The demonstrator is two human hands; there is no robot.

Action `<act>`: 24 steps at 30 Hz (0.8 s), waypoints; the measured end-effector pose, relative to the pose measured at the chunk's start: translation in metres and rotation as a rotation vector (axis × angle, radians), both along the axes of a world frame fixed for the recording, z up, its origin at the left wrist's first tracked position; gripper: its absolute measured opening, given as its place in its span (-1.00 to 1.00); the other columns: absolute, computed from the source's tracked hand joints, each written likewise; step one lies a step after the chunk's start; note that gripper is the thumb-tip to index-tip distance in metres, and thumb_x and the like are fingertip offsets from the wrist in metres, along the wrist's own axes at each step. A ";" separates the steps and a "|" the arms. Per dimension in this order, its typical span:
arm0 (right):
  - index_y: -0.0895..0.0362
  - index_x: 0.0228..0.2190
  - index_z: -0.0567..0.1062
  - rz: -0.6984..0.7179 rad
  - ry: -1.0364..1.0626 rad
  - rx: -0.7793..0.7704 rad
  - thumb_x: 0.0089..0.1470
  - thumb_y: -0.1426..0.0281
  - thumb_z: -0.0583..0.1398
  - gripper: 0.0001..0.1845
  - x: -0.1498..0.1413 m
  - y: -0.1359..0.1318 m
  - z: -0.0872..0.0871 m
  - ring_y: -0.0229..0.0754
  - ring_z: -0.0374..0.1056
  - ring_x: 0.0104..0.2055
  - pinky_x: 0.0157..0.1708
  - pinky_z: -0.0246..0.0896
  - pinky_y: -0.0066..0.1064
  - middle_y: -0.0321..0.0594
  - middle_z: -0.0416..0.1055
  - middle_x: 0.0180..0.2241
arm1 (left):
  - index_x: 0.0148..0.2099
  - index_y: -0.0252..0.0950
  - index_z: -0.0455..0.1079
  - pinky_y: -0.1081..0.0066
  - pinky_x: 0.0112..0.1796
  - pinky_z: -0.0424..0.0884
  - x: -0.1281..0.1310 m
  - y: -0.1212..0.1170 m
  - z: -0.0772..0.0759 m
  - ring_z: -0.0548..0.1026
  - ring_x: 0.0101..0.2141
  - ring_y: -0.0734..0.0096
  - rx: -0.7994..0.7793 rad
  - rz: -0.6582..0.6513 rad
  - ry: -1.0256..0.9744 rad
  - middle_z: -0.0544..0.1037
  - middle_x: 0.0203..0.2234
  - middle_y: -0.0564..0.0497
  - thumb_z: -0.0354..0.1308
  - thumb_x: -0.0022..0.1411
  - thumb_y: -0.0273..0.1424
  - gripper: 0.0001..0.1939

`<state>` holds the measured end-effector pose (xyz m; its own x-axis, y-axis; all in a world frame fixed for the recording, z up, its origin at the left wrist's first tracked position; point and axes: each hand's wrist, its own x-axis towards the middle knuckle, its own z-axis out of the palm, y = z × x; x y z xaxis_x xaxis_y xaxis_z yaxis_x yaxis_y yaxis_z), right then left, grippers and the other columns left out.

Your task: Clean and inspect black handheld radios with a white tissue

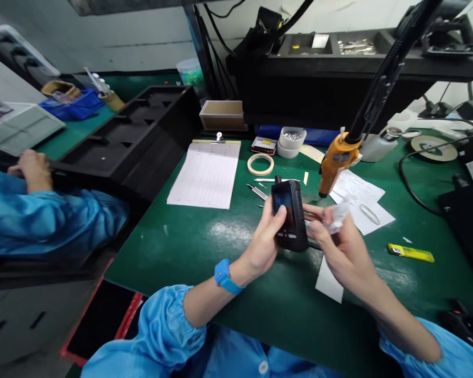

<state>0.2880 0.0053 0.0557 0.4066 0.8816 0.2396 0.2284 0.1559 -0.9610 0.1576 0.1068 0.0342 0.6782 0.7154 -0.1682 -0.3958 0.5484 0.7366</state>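
Observation:
My left hand (262, 239) is closed around a black handheld device (297, 218) with a screen and a stubby antenna, tilted up above the green table. My left thumb lies across its screen, and a blue strap circles that wrist. Beside the device's right edge, my right hand (342, 244) pinches a crumpled whitish, see-through piece (340, 214), which could be plastic film or a wipe. Something thin and shiny shows near those fingertips, too small to make out. An orange electric screwdriver (339, 157) hangs just behind my hands. Under my right hand lies a white paper slip (329, 281).
A clipboard with a form (207, 173) lies to the left, near a tape roll (260, 164) and a tub of small parts (292, 137). To the right are papers (357, 186) and a yellow cutter (410, 253). A co-worker's hand (34, 169) shows far left.

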 end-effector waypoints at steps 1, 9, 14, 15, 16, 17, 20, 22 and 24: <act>-0.03 -0.22 0.29 -0.046 0.002 0.019 0.46 -0.09 0.38 -0.48 0.001 -0.006 -0.001 -0.02 0.70 0.09 -0.05 0.75 -0.18 -0.03 0.70 0.12 | 0.24 -0.13 0.43 0.27 0.11 0.61 -0.001 -0.001 0.002 0.71 0.13 0.11 -0.028 -0.012 -0.006 0.75 0.00 0.00 0.68 0.13 0.18 -0.14; -0.04 -0.32 0.28 -0.264 -0.066 0.208 0.17 0.38 0.60 -0.43 -0.011 -0.029 -0.010 -0.04 0.78 -0.16 -0.36 0.76 -0.35 -0.21 0.79 -0.09 | 0.14 -0.18 0.49 -0.10 0.29 0.60 -0.008 -0.008 0.010 0.75 0.17 -0.13 -0.017 -0.069 -0.053 0.82 -0.06 -0.10 0.73 0.14 0.05 -0.26; -0.05 -0.34 0.25 -0.340 -0.094 0.233 0.21 0.39 0.56 -0.44 -0.012 -0.037 -0.003 0.04 0.78 -0.21 -0.40 0.73 -0.26 -0.19 0.79 -0.13 | 0.09 -0.16 0.58 -0.13 0.32 0.60 -0.013 -0.010 0.005 0.78 0.18 -0.16 0.053 -0.127 -0.077 0.86 -0.02 -0.12 0.74 0.15 -0.08 -0.39; -0.05 -0.36 0.25 -0.338 -0.094 0.241 0.22 0.38 0.56 -0.44 -0.011 -0.038 -0.002 0.05 0.77 -0.22 -0.41 0.71 -0.26 -0.19 0.79 -0.15 | 0.12 -0.13 0.56 -0.13 0.29 0.63 -0.014 -0.011 0.003 0.79 0.16 -0.14 0.060 -0.132 -0.086 0.87 -0.01 -0.10 0.75 0.16 -0.11 -0.38; -0.05 -0.37 0.25 -0.332 -0.091 0.246 0.22 0.37 0.56 -0.44 -0.011 -0.039 0.000 0.05 0.77 -0.24 -0.41 0.71 -0.25 -0.20 0.79 -0.16 | 0.15 -0.11 0.55 -0.13 0.27 0.66 -0.015 -0.011 0.002 0.80 0.15 -0.14 0.070 -0.140 -0.089 0.87 -0.01 -0.10 0.75 0.16 -0.11 -0.36; -0.05 -0.37 0.25 -0.324 -0.085 0.250 0.23 0.37 0.56 -0.44 -0.010 -0.040 0.002 0.05 0.76 -0.27 -0.42 0.71 -0.23 -0.20 0.79 -0.17 | 0.17 -0.11 0.56 -0.14 0.26 0.67 -0.016 -0.011 0.001 0.80 0.14 -0.15 0.084 -0.153 -0.086 0.87 0.01 -0.11 0.75 0.16 -0.10 -0.35; -0.06 -0.39 0.27 -0.313 -0.068 0.258 0.26 0.32 0.56 -0.45 -0.010 -0.039 0.005 0.08 0.74 -0.31 -0.43 0.72 -0.15 -0.16 0.78 -0.20 | 0.16 -0.16 0.63 -0.13 0.27 0.68 -0.018 -0.011 -0.002 0.78 0.18 -0.19 0.132 -0.190 -0.065 0.85 0.06 -0.17 0.73 0.17 -0.06 -0.37; -0.06 -0.39 0.28 -0.320 -0.066 0.253 0.27 0.28 0.56 -0.45 -0.011 -0.038 0.005 0.05 0.72 -0.36 -0.43 0.72 -0.13 -0.14 0.78 -0.21 | 0.15 -0.16 0.68 -0.07 0.24 0.71 -0.019 -0.011 -0.002 0.78 0.20 -0.17 0.142 -0.202 -0.060 0.85 0.07 -0.15 0.74 0.18 -0.09 -0.41; -0.05 -0.40 0.27 -0.332 -0.062 0.250 0.28 0.23 0.57 -0.43 -0.012 -0.038 0.005 -0.03 0.64 -0.46 -0.43 0.71 -0.14 -0.18 0.78 -0.21 | 0.14 -0.14 0.71 0.00 0.22 0.74 -0.019 -0.011 -0.001 0.79 0.18 -0.11 0.135 -0.206 -0.065 0.86 0.05 -0.10 0.74 0.19 -0.15 -0.46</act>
<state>0.2763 -0.0322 0.0607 0.6371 0.6165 0.4626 0.3617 0.2909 -0.8858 0.1382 0.0955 0.0328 0.8183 0.5740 -0.0315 -0.3348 0.5204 0.7856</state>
